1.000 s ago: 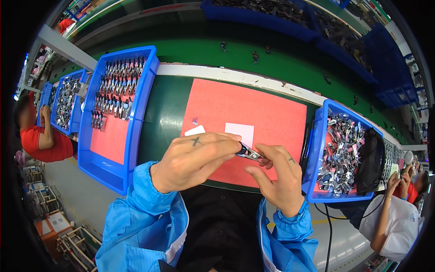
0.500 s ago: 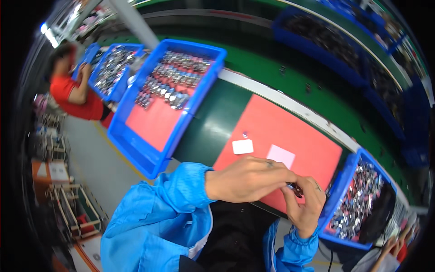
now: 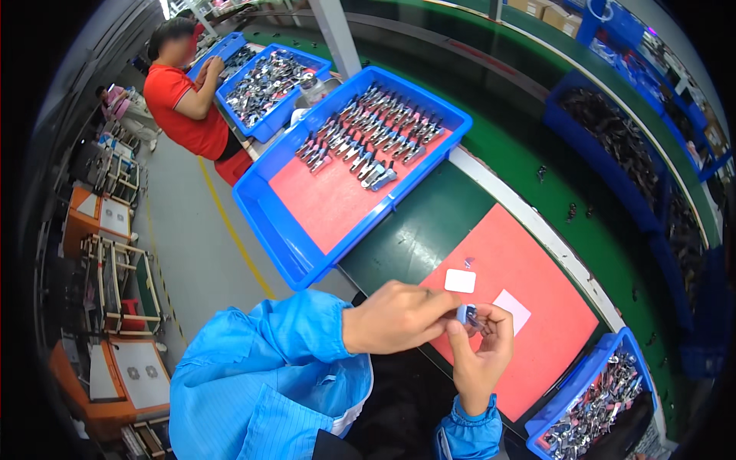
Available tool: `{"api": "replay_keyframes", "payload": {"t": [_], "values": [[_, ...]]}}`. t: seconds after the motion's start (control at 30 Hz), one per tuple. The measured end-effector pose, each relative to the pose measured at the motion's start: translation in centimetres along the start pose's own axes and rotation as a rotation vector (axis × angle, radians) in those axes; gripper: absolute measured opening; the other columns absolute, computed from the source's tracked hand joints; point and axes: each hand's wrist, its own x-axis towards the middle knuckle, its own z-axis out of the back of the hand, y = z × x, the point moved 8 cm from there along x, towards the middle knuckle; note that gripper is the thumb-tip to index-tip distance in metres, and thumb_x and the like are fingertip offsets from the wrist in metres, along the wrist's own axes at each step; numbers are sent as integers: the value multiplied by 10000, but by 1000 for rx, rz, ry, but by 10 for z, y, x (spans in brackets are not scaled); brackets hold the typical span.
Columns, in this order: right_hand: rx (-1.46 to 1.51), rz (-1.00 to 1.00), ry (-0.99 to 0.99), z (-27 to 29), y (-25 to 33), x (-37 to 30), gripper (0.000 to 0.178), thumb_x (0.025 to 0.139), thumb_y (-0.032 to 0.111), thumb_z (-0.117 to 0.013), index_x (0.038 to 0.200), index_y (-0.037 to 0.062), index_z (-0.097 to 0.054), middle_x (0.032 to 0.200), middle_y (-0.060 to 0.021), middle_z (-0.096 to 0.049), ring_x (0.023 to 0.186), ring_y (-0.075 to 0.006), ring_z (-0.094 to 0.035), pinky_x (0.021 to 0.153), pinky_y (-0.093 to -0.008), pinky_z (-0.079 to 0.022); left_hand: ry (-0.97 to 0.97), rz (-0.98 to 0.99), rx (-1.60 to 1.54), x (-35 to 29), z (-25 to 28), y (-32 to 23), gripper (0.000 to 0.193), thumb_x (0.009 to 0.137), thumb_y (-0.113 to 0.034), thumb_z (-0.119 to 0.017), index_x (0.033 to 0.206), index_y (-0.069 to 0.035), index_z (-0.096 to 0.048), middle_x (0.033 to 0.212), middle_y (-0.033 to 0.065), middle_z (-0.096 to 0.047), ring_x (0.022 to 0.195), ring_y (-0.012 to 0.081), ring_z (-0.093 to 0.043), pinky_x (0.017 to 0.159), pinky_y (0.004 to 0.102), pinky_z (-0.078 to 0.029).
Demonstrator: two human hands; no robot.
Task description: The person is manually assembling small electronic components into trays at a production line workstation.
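Note:
Both hands meet over the near edge of a red mat (image 3: pixel 529 264) on the green table. They hold a small clip with a pale blue end and dark shiny parts (image 3: pixel 469 313). My left hand (image 3: pixel 395 316) comes in from the left and pinches the clip's near side with its fingertips. My right hand (image 3: pixel 481 356) is closed on it from the right, between thumb and curled fingers. Part of the clip is hidden behind the fingers. Beyond the hands, a white card (image 3: pixel 460 281) and a pink square of paper (image 3: pixel 512 312) lie on the mat.
A blue tray (image 3: pixel 360 234) at the left holds rows of metal clips on red lining. Another blue bin (image 3: pixel 548 418) at the lower right contains loose clips. A person in red (image 3: pixel 188 103) works by more bins. A post (image 3: pixel 335 34) rises behind the tray.
The view has swung left, so the tray and mat sit further right in it. My hands stay together on the clip, whose pale blue end now shows between the fingers.

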Motion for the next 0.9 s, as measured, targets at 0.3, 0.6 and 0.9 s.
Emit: {"api": "replay_keyframes", "payload": {"t": [0.3,0.6,0.9], "values": [[1203,-64,898,-89,110,-15,485,1092,394,-427,1115,-34,-653,1037,-225,-666,917,-318,-614,832,-411,-468,-116,535,733,-32,149,169,212,938,-217,-649,1087,-69,-624,801,215,-696,772,412,-691,632,525,-522],[1555,70,1039,-83,163,2,408,1088,285,-482,1036,-66,-683,1059,-193,-666,978,-262,-615,854,-366,-475,26,797,749,-46,160,270,325,922,-371,-698,866,-56,-634,834,205,-704,840,425,-690,686,525,-500],[1652,297,909,-39,172,6,442,1070,276,-545,977,-124,-709,973,-224,-685,877,-266,-636,744,-324,-517,70,628,780,14,160,176,291,937,-297,-717,892,-25,-624,776,186,-681,744,377,-674,641,456,-499]]}}
